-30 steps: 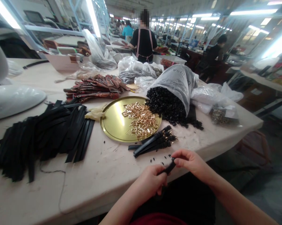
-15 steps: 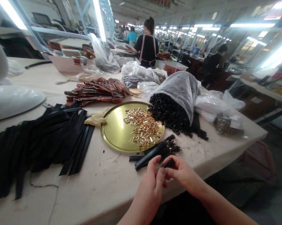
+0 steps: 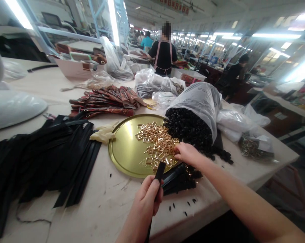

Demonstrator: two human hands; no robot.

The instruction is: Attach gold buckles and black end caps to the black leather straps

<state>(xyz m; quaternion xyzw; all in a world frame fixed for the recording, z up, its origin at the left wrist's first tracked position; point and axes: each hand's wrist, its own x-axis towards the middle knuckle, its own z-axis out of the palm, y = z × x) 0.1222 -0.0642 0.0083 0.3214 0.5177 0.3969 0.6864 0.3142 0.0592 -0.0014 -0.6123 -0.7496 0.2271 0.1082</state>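
Observation:
My left hand (image 3: 148,194) is closed round a black strap (image 3: 160,170), whose flat end sticks up past the thumb while its tail hangs below. My right hand (image 3: 189,154) reaches to the right rim of a round gold tray (image 3: 122,145). Its fingers are bunched together at the edge of a heap of small gold buckles (image 3: 158,138); whether one is in the pinch is hidden. Just under the right forearm lies a bundle of black straps (image 3: 179,180) with gold hardware at their ends.
Small black loops (image 3: 190,121) spill from a plastic bag (image 3: 203,101) behind the tray. Long black strips (image 3: 48,158) cover the table's left side. Red patterned pieces (image 3: 104,101) are stacked farther back. A person (image 3: 164,54) stands beyond the table.
My hands have separated. The right went from beside the left up to the tray's buckles, while the left moved slightly left, still holding the black strap. The view has shifted slightly.

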